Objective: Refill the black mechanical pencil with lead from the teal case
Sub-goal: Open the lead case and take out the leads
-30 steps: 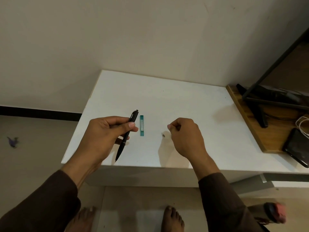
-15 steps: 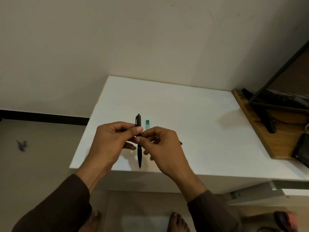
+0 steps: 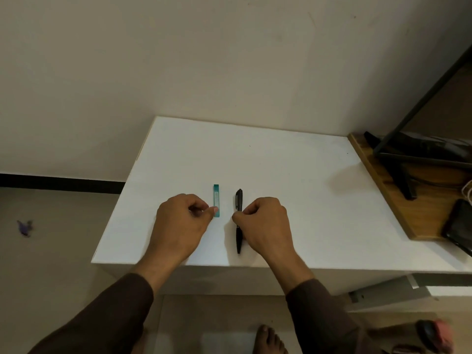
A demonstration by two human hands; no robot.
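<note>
**Desk stock: pencil and lead case, both down on the white table**

While both of your hands sit low over the near half of the white table [image 3: 255, 154], the entries run as follows, largest first.

1. White table. It carries both task items near its front edge; a wooden board [image 3: 378, 182] with dark gear butts against its right side.

2. Your right hand [image 3: 265, 223]. Its fingers are curled and their tips pinch the black mechanical pencil at mid-barrel.

3. Your left hand [image 3: 184, 223]. Its fingers are loosely curled, and the thumb tip touches the near end of the teal case. Whether it has a true grip yet, you cannot tell.

4. Black mechanical pencil [image 3: 239, 221]. It lies flat, lengthwise away from you, clip end far, tip near, just right of the case. Judge it light, rigid and smooth, so likely to roll; take it at mid-barrel, where your fingers already are.

5. Teal case [image 3: 216, 199]. It lies flat and parallel to the pencil, close beside it but apart. Judge it very light, thin, hard plastic, liable to skate when nudged; pinch it across its long edges. The leads inside are surely brittle.

Not made out: the middle of the pencil under your fingers, the cap end's condition, whether the case is open, any loose lead, and the print on the case label.
</note>
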